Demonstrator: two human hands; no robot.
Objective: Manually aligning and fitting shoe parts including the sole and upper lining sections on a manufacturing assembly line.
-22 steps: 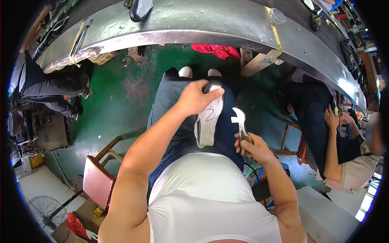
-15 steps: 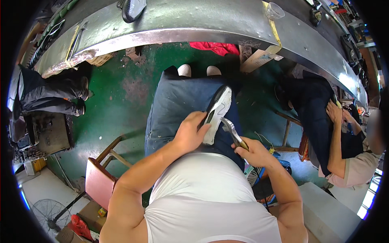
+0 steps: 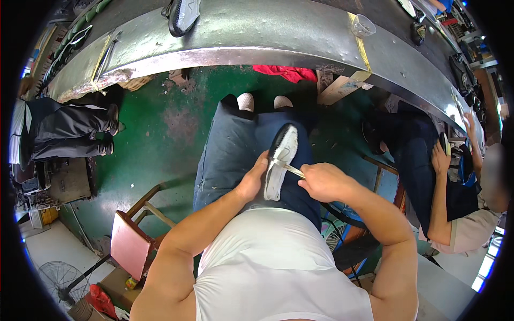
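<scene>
A shoe (image 3: 283, 147) lies sole up across my lap, its upper black and its underside whitish. My left hand (image 3: 253, 179) grips it along the left side, fingers tucked against the edge. My right hand (image 3: 326, 183) is closed round the handle of what looks like a small metal hammer (image 3: 289, 169). The tool's head meets the middle of the shoe's underside. Most of the handle is hidden in my fist. Beneath the shoe, dark blue cloth (image 3: 227, 144) covers my legs.
A long metal bench (image 3: 257, 45) runs ahead, with another shoe (image 3: 184, 16) and a clear plastic cup (image 3: 364, 25) on it. A co-worker (image 3: 455, 214) sits at right; another person's legs (image 3: 75, 128) show at left. A pink-seated chair (image 3: 131, 243) stands at lower left.
My right hand has swung the tool inward and its head is now on the shoe's underside. The shoe has shifted slightly left and lower, and my left hand's grip has moved to its side.
</scene>
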